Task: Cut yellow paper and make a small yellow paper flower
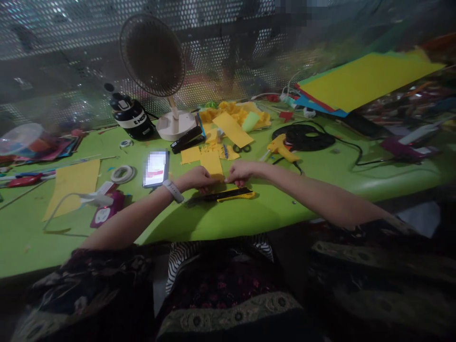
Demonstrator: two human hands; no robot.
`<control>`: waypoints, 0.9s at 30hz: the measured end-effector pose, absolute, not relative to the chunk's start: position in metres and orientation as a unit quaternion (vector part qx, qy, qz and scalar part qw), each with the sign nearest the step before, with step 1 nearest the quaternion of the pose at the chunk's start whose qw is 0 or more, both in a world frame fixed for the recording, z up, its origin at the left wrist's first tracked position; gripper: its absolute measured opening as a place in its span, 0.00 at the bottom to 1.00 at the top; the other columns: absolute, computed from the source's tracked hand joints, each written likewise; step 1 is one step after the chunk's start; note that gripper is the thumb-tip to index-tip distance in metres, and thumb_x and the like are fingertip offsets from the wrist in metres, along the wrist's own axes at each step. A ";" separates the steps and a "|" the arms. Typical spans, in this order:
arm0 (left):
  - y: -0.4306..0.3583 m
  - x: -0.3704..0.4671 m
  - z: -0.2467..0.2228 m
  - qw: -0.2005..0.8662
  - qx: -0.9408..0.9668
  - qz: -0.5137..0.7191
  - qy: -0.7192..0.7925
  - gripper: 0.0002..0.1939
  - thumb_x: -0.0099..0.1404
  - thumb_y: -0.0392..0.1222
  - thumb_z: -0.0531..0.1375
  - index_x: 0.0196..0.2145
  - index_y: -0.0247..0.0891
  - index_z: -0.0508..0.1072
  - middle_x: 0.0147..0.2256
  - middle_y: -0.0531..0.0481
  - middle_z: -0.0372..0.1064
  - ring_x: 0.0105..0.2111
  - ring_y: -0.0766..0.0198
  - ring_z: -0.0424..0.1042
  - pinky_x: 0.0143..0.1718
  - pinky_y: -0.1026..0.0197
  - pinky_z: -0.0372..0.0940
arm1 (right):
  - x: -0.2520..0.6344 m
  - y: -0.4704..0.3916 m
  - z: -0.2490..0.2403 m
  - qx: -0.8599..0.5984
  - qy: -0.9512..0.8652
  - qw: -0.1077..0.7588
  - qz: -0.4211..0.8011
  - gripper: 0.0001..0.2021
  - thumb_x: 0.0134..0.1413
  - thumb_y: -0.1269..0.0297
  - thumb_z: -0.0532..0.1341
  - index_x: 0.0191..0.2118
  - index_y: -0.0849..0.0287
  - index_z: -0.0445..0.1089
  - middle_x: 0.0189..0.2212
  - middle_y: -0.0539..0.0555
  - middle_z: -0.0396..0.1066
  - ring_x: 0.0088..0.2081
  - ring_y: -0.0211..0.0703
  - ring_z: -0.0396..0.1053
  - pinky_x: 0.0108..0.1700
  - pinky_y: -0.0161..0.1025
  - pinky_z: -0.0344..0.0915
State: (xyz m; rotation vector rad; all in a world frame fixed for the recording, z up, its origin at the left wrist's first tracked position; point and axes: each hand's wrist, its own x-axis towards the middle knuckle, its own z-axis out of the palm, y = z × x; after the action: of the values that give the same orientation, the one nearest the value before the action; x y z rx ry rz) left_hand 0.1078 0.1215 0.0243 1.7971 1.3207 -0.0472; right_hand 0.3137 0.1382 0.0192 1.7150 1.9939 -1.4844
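Observation:
My left hand (pixel 198 179), with a pale watch on the wrist, is closed in a pinch at the lower edge of a yellow paper piece (pixel 211 164). Facing it, my right hand (pixel 241 172) has its thumb and fingers pressed together close to the same edge. What lies between its fingertips is too small to make out. Just below both hands a yellow and black utility knife (pixel 237 194) rests on the green table (pixel 199 221). More cut yellow paper (pixel 191 155) and a pair of dark-handled scissors (pixel 242 148) lie beyond the hands.
A yellow glue gun (pixel 284 148) and a black coiled reel (pixel 306 136) are to the right. Leftward are a phone (pixel 156 168), tape roll (pixel 122 174) and purple power socket (pixel 108 209). Behind stand a fan (pixel 153 54), black bottle (pixel 131 118) and stapler (pixel 186 138). Coloured sheets (pixel 366 80) are back right.

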 end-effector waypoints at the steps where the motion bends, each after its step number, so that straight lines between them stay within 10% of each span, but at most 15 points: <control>1: 0.124 0.110 0.021 0.454 0.710 -0.023 0.537 0.29 0.59 0.67 0.65 0.17 0.38 0.72 0.21 0.45 0.74 0.23 0.61 0.73 0.27 0.59 0.66 | 0.314 0.138 0.019 0.565 0.660 0.059 -0.492 0.18 0.59 0.64 0.70 0.22 0.62 0.67 0.16 0.49 0.69 0.16 0.30 0.64 0.21 0.30 0.55; 27: 0.130 0.048 0.013 0.458 0.656 -0.081 0.594 0.28 0.46 0.67 0.71 0.17 0.37 0.76 0.18 0.45 0.68 0.19 0.64 0.62 0.23 0.59 0.57 | 0.318 0.147 0.020 0.535 0.687 0.093 -0.483 0.17 0.58 0.60 0.71 0.25 0.62 0.68 0.19 0.50 0.71 0.20 0.31 0.67 0.19 0.28 0.53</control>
State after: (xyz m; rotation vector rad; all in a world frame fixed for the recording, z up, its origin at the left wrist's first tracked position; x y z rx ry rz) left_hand 0.0478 0.1302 0.0130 1.6175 1.4637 -0.1991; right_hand 0.3176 0.1469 0.0198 1.5872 2.0390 -1.4349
